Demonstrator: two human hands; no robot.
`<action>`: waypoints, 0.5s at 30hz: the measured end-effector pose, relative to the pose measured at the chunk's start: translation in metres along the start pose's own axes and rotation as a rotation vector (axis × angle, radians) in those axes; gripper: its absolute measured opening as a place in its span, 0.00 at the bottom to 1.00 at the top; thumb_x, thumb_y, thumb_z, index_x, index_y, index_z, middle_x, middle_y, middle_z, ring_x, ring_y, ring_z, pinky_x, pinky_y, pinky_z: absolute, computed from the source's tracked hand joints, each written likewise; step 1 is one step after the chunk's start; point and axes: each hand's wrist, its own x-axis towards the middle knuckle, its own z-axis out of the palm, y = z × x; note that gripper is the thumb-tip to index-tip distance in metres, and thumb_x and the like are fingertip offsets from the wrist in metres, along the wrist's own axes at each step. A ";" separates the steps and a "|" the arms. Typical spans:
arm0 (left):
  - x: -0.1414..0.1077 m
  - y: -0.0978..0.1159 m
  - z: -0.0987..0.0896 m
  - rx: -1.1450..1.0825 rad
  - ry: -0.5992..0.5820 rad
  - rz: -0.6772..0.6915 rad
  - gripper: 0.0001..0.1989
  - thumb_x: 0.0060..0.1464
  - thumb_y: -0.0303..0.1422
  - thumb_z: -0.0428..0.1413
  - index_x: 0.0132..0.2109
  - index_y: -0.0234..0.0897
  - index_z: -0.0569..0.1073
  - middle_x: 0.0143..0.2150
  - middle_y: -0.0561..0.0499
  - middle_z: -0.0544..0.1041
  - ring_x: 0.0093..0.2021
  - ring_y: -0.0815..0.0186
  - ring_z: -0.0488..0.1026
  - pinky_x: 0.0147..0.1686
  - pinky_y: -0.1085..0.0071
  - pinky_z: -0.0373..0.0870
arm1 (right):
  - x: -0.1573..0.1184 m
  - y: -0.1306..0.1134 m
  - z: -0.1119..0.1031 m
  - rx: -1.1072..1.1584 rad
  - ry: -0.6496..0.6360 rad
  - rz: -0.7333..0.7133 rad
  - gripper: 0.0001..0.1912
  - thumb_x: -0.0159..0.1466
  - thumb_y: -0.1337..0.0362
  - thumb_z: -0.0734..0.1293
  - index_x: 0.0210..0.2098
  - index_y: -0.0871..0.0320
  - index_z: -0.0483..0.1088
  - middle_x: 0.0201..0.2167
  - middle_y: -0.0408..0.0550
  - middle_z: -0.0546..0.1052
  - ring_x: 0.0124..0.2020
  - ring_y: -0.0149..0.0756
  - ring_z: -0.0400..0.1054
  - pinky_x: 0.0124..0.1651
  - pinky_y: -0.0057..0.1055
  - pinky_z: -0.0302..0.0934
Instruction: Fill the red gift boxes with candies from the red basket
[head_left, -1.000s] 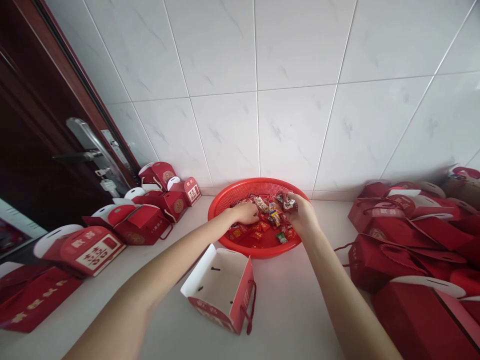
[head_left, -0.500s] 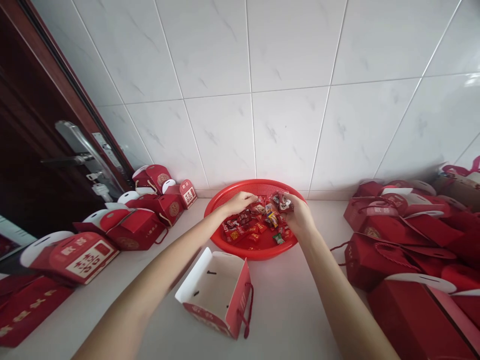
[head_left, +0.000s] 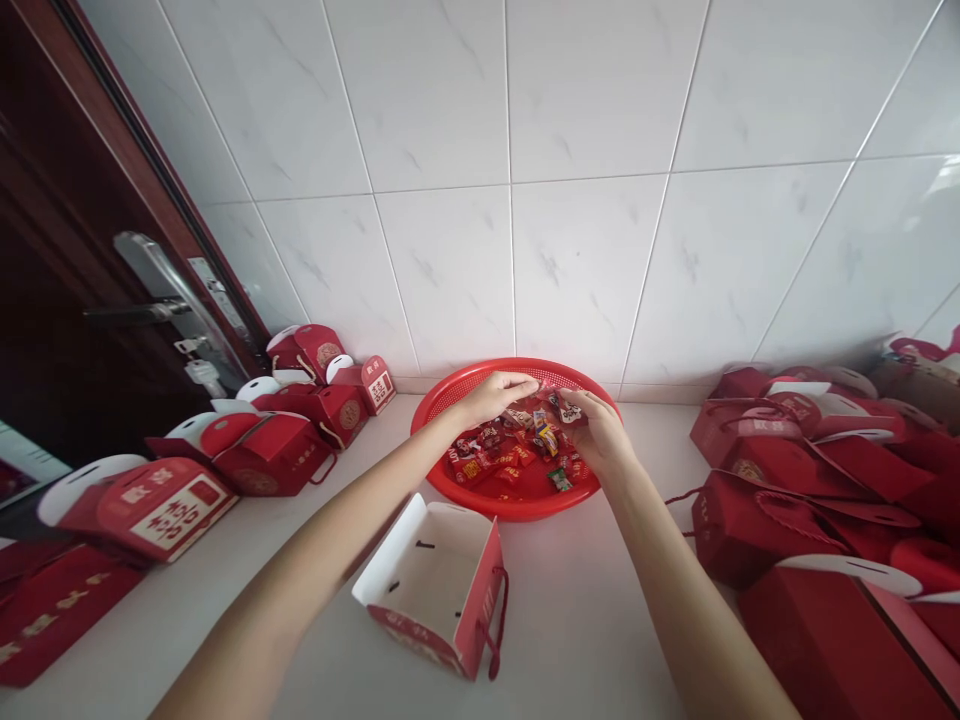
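A red plastic basket (head_left: 540, 508) with a perforated far side holds wrapped candies (head_left: 517, 455) in red, brown, yellow and green wrappers. Over its far part, my left hand (head_left: 491, 397) pinches a reddish wrapped candy, mostly hidden by my fingers. Close by on the right, my right hand (head_left: 602, 432) is closed around several wrapped candies, one with a white and dark brown wrapper (head_left: 570, 410). My fingertips nearly meet. In front of the basket stands an open red gift box (head_left: 480, 600) with a white inside and a red cord handle; nothing lies in it.
Closed red gift boxes (head_left: 274, 455) line the left side of the white counter (head_left: 570, 600). More red boxes (head_left: 780, 520) crowd the right side. A tiled wall (head_left: 585, 270) rises behind the basket, and a dark door with a metal handle (head_left: 161, 270) stands at left.
My left hand has moved right across the basket toward my right hand. My right hand has turned slightly inward, still holding candies. The open gift box has stayed put.
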 end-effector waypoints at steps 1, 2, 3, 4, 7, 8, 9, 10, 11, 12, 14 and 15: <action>0.000 0.001 0.001 -0.008 0.000 0.010 0.22 0.61 0.48 0.52 0.45 0.33 0.78 0.47 0.46 0.81 0.51 0.57 0.74 0.50 0.66 0.70 | 0.000 0.000 0.000 -0.002 -0.008 0.002 0.13 0.47 0.70 0.78 0.19 0.57 0.69 0.25 0.44 0.79 0.28 0.33 0.73 0.35 0.31 0.73; 0.000 0.001 0.002 -0.011 0.000 0.018 0.22 0.61 0.46 0.52 0.47 0.32 0.78 0.49 0.45 0.80 0.53 0.57 0.74 0.52 0.65 0.70 | 0.000 0.000 -0.001 -0.004 -0.013 0.003 0.13 0.47 0.70 0.78 0.19 0.58 0.69 0.25 0.44 0.79 0.28 0.33 0.73 0.34 0.30 0.73; 0.000 0.001 0.003 -0.010 0.000 0.023 0.22 0.62 0.45 0.52 0.49 0.32 0.78 0.51 0.45 0.80 0.54 0.57 0.73 0.54 0.65 0.69 | 0.000 0.000 -0.001 -0.005 -0.015 0.002 0.13 0.46 0.70 0.78 0.20 0.58 0.70 0.25 0.44 0.79 0.28 0.33 0.72 0.34 0.30 0.72; 0.001 0.000 0.003 -0.003 0.001 0.024 0.22 0.62 0.45 0.51 0.51 0.33 0.78 0.53 0.45 0.80 0.55 0.58 0.73 0.55 0.65 0.69 | 0.000 0.000 -0.001 -0.004 -0.012 0.000 0.12 0.45 0.70 0.78 0.20 0.58 0.70 0.26 0.44 0.79 0.28 0.33 0.72 0.34 0.30 0.72; 0.004 -0.005 0.003 0.047 0.004 0.000 0.25 0.67 0.47 0.44 0.57 0.36 0.75 0.56 0.45 0.78 0.54 0.60 0.74 0.54 0.66 0.69 | -0.001 0.000 0.000 0.008 0.017 -0.019 0.12 0.44 0.70 0.79 0.20 0.58 0.71 0.26 0.43 0.79 0.28 0.33 0.72 0.32 0.28 0.72; 0.006 -0.008 0.002 0.075 -0.005 -0.018 0.27 0.68 0.48 0.41 0.58 0.37 0.74 0.55 0.45 0.79 0.52 0.61 0.75 0.52 0.66 0.70 | 0.000 -0.001 0.001 0.013 0.030 -0.028 0.13 0.44 0.69 0.79 0.20 0.58 0.71 0.25 0.43 0.79 0.28 0.33 0.72 0.31 0.28 0.71; 0.008 -0.011 0.002 0.112 -0.022 -0.041 0.28 0.68 0.48 0.39 0.58 0.37 0.74 0.53 0.45 0.80 0.49 0.62 0.77 0.50 0.66 0.72 | 0.000 -0.001 0.001 0.018 0.042 -0.036 0.13 0.44 0.69 0.79 0.19 0.58 0.70 0.24 0.43 0.79 0.28 0.32 0.72 0.30 0.27 0.71; 0.010 -0.015 0.002 0.156 -0.048 -0.066 0.27 0.68 0.47 0.40 0.56 0.36 0.76 0.50 0.45 0.81 0.46 0.62 0.78 0.47 0.67 0.73 | 0.000 -0.002 0.001 0.022 0.052 -0.043 0.13 0.44 0.69 0.79 0.19 0.57 0.70 0.24 0.43 0.79 0.28 0.33 0.72 0.30 0.27 0.70; 0.012 -0.019 0.002 0.207 -0.085 -0.090 0.25 0.67 0.46 0.44 0.52 0.36 0.78 0.47 0.45 0.82 0.43 0.62 0.78 0.44 0.68 0.73 | 0.000 -0.002 0.001 0.023 0.060 -0.046 0.13 0.44 0.69 0.79 0.19 0.57 0.69 0.23 0.43 0.78 0.28 0.33 0.72 0.30 0.28 0.70; 0.013 -0.023 0.002 0.264 -0.129 -0.112 0.20 0.63 0.44 0.51 0.48 0.36 0.80 0.44 0.46 0.83 0.41 0.61 0.78 0.41 0.69 0.73 | 0.000 -0.002 0.001 0.022 0.066 -0.048 0.13 0.44 0.69 0.79 0.19 0.57 0.70 0.23 0.43 0.78 0.28 0.33 0.72 0.30 0.28 0.70; 0.012 -0.029 0.004 0.384 -0.221 -0.139 0.10 0.52 0.36 0.62 0.39 0.37 0.82 0.38 0.50 0.83 0.38 0.62 0.78 0.37 0.72 0.71 | 0.001 -0.002 0.001 0.017 0.074 -0.046 0.13 0.44 0.69 0.79 0.19 0.57 0.70 0.23 0.43 0.79 0.28 0.34 0.73 0.30 0.29 0.70; 0.010 -0.030 0.005 0.446 -0.256 -0.146 0.07 0.48 0.33 0.64 0.36 0.38 0.82 0.36 0.51 0.83 0.36 0.63 0.78 0.36 0.73 0.70 | 0.001 -0.002 0.001 0.014 0.077 -0.042 0.13 0.44 0.69 0.79 0.20 0.57 0.70 0.23 0.43 0.78 0.28 0.34 0.73 0.30 0.29 0.70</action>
